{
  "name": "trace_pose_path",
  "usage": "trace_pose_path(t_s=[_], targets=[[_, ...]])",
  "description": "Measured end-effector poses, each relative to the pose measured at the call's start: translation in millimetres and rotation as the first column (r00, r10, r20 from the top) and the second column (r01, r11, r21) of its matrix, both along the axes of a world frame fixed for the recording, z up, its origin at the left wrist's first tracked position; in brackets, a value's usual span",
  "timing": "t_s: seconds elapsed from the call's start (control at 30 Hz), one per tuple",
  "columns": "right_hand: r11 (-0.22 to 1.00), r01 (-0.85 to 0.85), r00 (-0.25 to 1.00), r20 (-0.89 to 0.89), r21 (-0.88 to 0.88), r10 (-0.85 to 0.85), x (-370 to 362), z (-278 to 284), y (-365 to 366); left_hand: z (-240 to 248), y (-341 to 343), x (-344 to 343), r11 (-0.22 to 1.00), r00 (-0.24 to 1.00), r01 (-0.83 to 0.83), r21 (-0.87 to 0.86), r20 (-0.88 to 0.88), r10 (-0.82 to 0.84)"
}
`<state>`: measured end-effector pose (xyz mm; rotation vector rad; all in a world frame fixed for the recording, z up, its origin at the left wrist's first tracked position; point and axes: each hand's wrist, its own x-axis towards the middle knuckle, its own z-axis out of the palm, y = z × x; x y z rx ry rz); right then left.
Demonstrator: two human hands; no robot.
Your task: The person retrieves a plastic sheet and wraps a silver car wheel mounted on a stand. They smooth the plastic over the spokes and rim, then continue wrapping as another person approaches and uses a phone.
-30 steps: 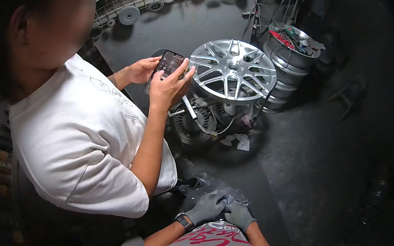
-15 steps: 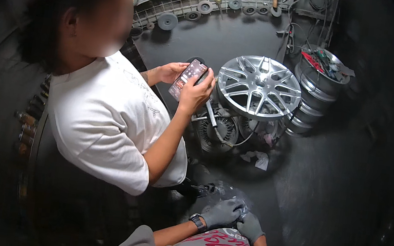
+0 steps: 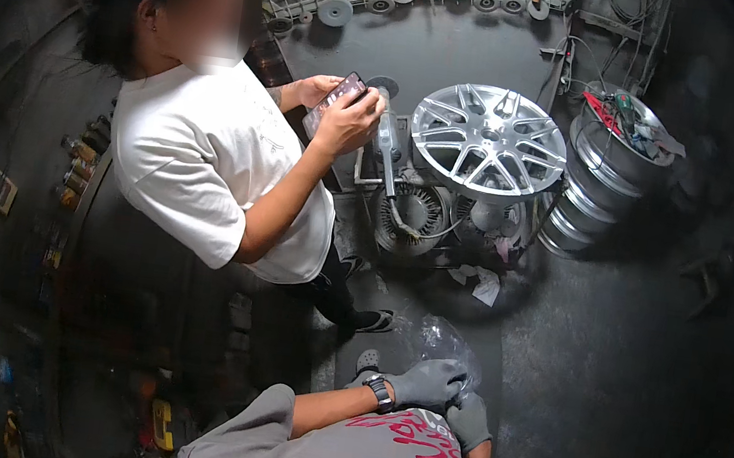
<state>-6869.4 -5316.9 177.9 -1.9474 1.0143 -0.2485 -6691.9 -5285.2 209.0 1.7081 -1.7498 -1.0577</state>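
Note:
Close to my body, both grey-gloved hands are together at a crinkled, see-through plastic bag [image 3: 447, 340]. My left hand [image 3: 426, 383], with a dark watch at its wrist, has its fingers curled closed on the edge of the plastic. Beside it, my right hand [image 3: 471, 421] is closed at the same edge, its fingertips partly hidden. The plastic spreads out beyond my hands, above the floor. Farther off, a silver multi-spoke wheel rim [image 3: 488, 138] lies face up on a stand, untouched by me.
At left stands a person in a white shirt [image 3: 182, 158], holding a phone [image 3: 338, 100]. Stacked rims [image 3: 579, 206] with tools on top stand at right. A long-handled power tool [image 3: 388, 153] leans near the wheel rim. Grinding discs [image 3: 334, 12] hang on a wire rack. White paper scraps [image 3: 486, 288] lie below.
My view has shifted, and the other person now appears farther from my hands, with the phone tilted more. My hands stay together on the plastic, which bulges farther out.

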Motion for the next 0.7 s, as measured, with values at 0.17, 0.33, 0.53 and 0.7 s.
trace_pose_path(t_s=[0.17, 0.33, 0.53, 0.7], targets=[[0.999, -0.034, 0.997, 0.07, 0.027, 0.032, -32.7, -35.6, -2.4, -9.8, 1.0, -28.9, 1.0, 0.998, -0.013, -0.014, 0.055, 0.014], [1.0, -0.015, 0.988, 0.151, -0.007, 0.016, -42.7, -37.7, -4.1, -7.9, 0.2, -47.2, 0.997, 0.996, -0.074, -0.038, 0.037, 0.076], [0.999, -0.034, 0.989, 0.143, -0.021, 0.037, -52.1, -45.4, -12.2, -6.7, -11.6, -54.2, 0.998, 0.998, -0.028, 0.054, 0.06, 0.025], [0.999, 0.045, 0.961, 0.272, -0.023, -0.037, -56.8, -43.1, -12.5, -9.2, -17.7, -63.9, 0.996, 0.999, -0.052, -0.068, 0.0, 0.052]])
